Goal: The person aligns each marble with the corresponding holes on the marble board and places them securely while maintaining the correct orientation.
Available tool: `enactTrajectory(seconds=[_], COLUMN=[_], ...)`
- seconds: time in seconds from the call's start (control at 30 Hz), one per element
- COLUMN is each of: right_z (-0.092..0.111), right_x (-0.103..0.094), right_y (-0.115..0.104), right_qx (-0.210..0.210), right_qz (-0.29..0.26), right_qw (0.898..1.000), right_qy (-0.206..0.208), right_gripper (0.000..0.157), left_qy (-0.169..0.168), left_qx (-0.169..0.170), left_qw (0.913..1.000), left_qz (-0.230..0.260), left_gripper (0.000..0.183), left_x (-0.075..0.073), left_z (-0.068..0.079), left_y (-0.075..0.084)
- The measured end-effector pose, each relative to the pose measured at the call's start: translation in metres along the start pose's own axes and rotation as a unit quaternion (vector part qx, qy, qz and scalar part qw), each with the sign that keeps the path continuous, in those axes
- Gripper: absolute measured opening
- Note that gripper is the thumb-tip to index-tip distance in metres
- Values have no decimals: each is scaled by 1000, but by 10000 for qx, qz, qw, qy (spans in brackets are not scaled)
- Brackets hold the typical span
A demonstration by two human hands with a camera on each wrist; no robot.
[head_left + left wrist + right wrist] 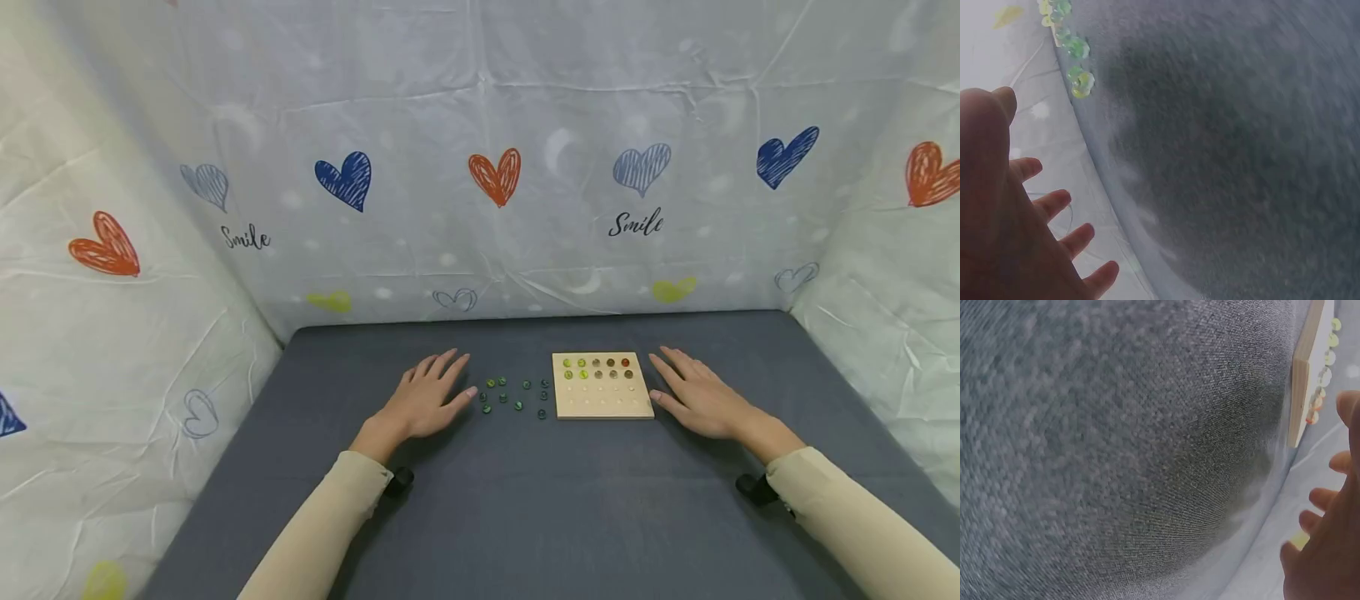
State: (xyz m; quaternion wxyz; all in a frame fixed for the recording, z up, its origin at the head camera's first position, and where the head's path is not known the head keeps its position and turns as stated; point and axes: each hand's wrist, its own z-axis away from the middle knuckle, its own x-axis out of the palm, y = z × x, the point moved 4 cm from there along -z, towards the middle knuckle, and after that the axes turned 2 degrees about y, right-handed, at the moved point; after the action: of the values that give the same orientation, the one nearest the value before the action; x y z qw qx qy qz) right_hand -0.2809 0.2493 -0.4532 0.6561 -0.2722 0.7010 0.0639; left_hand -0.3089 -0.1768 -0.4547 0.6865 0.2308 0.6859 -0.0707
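My left hand (427, 402) is open, fingers spread, just left of a loose group of green glass marbles (503, 398) on the dark grey table. Its thumb tip is closest to them. In the left wrist view those marbles (1077, 47) show beyond the thumb. Right of the group lies a pale wooden board (604, 406) with rows of small hollows. Marbles in yellow-green, clear, brown and red (597, 363) fill its two far rows; the nearer rows show bare hollows. My right hand (707, 402), also open and holding nothing, is beside the board's right edge.
The grey table (525, 517) extends in front of the board and marbles. A white curtain printed with hearts (495, 175) hangs behind the table and along both sides. Dark wrist cameras (400, 481) sit under the beige sleeves (330, 517).
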Motion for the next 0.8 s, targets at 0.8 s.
enactTrajectory(seconds=[0.8], right_z=[-4], right_x=[5], right_y=[1], right_qx=[135], right_qz=[-906], right_qw=[9945], right_qy=[-501], right_gripper=[60], left_qy=[-74], left_qx=[273], left_qw=[9878], left_qz=[1534], left_gripper=[60], left_x=[0], left_z=[-4], left_y=[15])
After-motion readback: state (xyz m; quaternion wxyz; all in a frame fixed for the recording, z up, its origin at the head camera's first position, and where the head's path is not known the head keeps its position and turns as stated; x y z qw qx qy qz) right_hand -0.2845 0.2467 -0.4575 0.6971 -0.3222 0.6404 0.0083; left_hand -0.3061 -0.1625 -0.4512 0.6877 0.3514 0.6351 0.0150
